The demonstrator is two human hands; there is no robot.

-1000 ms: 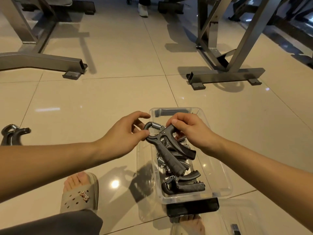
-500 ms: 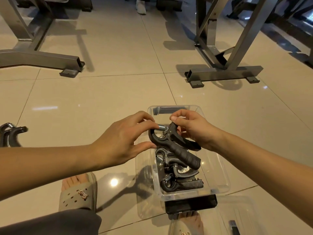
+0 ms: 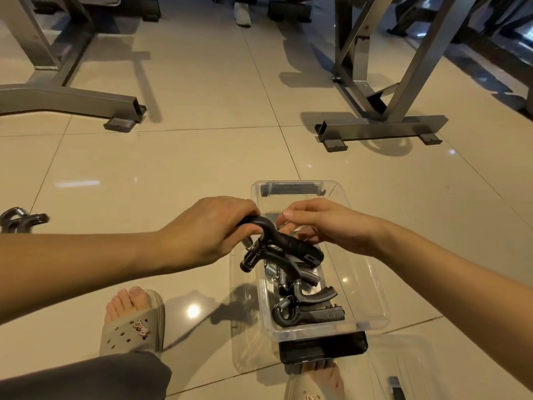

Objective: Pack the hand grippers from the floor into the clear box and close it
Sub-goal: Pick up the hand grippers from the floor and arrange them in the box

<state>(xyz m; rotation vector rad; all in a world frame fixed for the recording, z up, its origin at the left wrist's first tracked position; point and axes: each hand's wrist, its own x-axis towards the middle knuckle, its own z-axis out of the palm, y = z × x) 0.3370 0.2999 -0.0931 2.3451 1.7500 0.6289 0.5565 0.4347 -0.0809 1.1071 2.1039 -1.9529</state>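
Note:
A clear box [image 3: 366, 287] stands open on the tiled floor in front of me, with several black hand grippers [image 3: 308, 307] lying inside. My left hand [image 3: 207, 232] grips the curved top of another black hand gripper [image 3: 288, 249] over the box's left rim. My right hand [image 3: 326, 223] hovers just to its right with relaxed fingers near the gripper's handle, holding nothing. One more hand gripper [image 3: 20, 219] lies on the floor at the far left edge.
The clear lid [image 3: 403, 368] lies at the bottom right, past the box's black latch [image 3: 323, 347]. My sandalled foot [image 3: 132, 321] is at the lower left. Grey metal frames [image 3: 383, 128] [image 3: 72, 99] stand on the floor further back. A person's shoe [image 3: 242, 13] shows at the top.
The hand gripper passed from both hands to my left hand alone and came down towards the box. My right hand let go and its fingers spread.

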